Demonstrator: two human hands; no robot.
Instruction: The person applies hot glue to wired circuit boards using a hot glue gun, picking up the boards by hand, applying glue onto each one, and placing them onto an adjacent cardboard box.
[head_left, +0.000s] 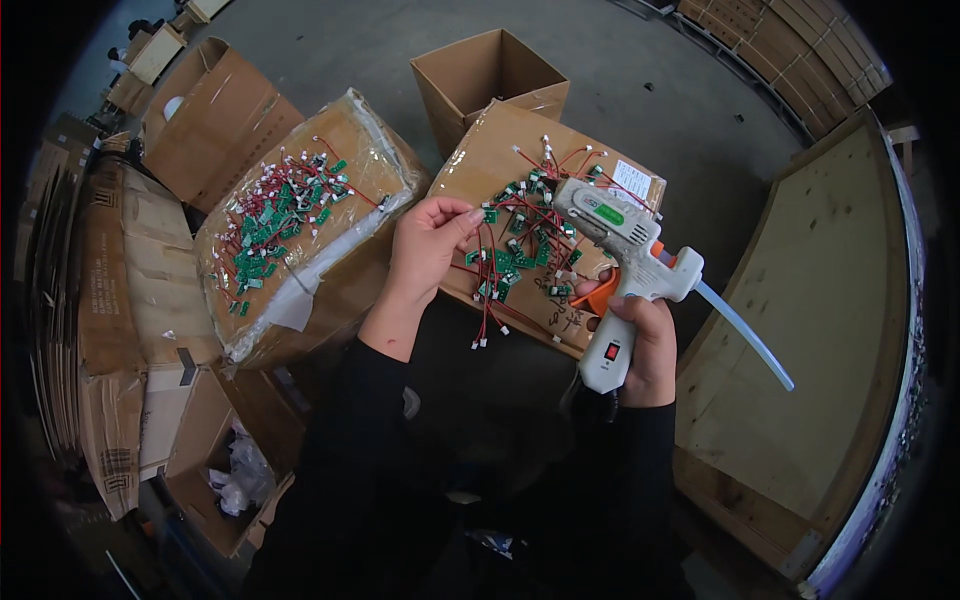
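My right hand (645, 345) is wrapped round the handle of a white hot glue gun (610, 225), with fingers at its orange trigger and a clear glue stick (745, 337) sticking out of the back. The gun points up and left over a pile of green circuit boards with red wires (515, 255) on a taped cardboard box (480, 160). My left hand (430, 245) pinches a small green circuit board (489, 215) at the left side of that pile, close to the gun's front end.
A second box (360, 150) on the left bears another pile of boards (280, 215). Behind stands an open empty carton (490, 80). Flattened cardboard (105, 290) lines the left, a carton with plastic bags (240, 475) sits lower left, and a wooden panel (800, 340) stands right.
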